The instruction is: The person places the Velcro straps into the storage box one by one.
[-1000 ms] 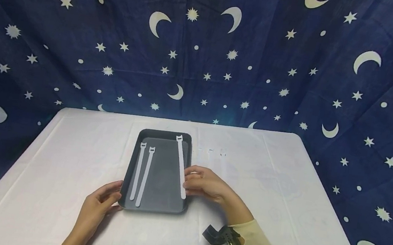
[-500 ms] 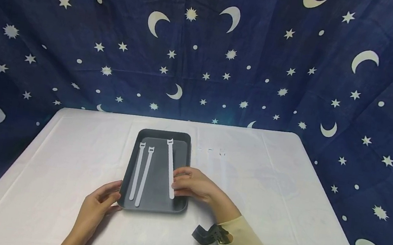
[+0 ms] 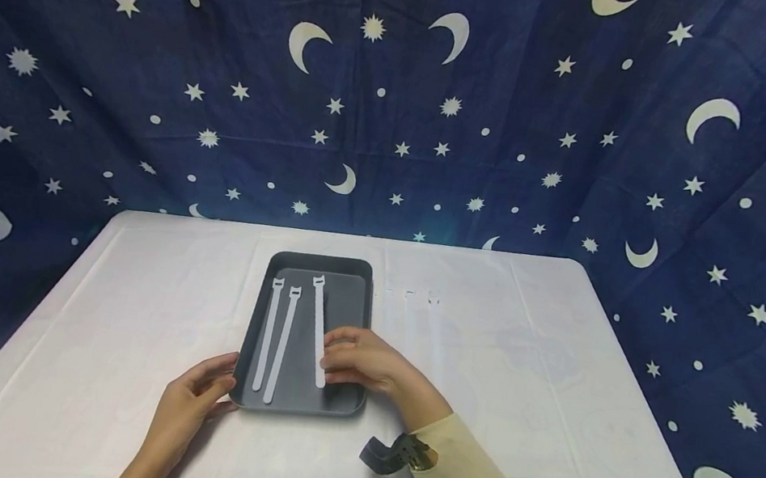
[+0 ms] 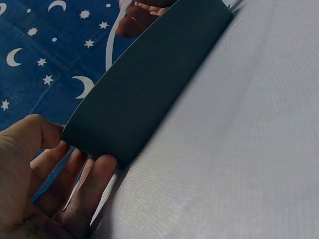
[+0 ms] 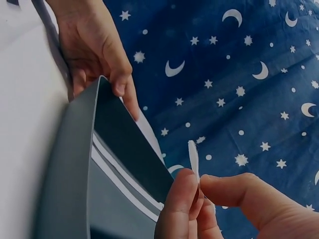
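A dark grey rectangular tray lies on the white table. Inside its left half lie two white hook-and-loop cable ties, the outer tie and the inner tie, roughly parallel, slotted heads toward the back. Over the tray's right half my right hand pinches a third white cable tie near its tail between thumb and fingers; the right wrist view shows the tail end above the fingertips. My left hand grips the tray's front left corner, thumb at the rim and fingers against the outer wall.
Several more white cable ties lie right of the tray, faint against the white tablecloth. A dark blue curtain with moons and stars hangs behind the table. A black strap sticks out at the right wrist.
My right hand has carried its cable tie leftward, from the tray's right edge toward the two lying ties. The left hand stays at the tray's corner.
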A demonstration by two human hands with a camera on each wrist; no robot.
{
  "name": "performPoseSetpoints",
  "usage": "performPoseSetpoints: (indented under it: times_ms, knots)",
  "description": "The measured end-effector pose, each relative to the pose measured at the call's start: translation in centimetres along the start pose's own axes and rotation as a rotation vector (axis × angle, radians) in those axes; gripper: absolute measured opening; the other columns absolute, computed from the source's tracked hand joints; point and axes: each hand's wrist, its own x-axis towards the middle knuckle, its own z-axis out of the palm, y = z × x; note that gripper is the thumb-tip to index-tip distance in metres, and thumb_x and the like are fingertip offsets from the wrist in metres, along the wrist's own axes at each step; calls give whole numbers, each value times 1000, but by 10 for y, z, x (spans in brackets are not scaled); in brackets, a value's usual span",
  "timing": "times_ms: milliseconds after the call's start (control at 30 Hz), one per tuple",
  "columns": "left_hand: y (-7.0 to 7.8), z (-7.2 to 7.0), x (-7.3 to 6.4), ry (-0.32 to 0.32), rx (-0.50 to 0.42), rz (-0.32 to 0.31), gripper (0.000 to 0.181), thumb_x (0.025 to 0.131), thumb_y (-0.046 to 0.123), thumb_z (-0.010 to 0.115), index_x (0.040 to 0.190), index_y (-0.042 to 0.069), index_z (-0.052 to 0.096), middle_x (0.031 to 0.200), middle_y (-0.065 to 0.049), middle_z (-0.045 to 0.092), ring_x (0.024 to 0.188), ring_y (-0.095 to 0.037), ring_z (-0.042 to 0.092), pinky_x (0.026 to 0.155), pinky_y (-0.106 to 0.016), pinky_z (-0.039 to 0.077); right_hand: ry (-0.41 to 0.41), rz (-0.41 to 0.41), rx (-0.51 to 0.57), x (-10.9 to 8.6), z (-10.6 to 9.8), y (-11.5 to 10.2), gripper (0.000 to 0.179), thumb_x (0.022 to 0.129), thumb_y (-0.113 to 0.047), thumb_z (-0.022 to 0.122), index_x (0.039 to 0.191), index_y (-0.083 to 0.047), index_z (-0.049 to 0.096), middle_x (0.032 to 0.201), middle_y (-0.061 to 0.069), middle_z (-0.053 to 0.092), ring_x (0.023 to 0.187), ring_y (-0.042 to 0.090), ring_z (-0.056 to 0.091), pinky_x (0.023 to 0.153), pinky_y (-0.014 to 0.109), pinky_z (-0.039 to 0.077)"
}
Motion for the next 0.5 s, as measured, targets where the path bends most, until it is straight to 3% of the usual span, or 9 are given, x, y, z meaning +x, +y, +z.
performPoseSetpoints:
  times_ms: [500]
  knots:
    - [0, -1, 0, -19, -15, -13, 50, 95, 26, 67, 138, 4, 53, 139, -21, 55, 95, 6, 66, 81, -25, 63, 28, 32, 11, 13, 10, 5, 33, 84, 14, 58, 115, 6, 49, 80, 3, 60, 71, 12, 62, 69, 27, 64]
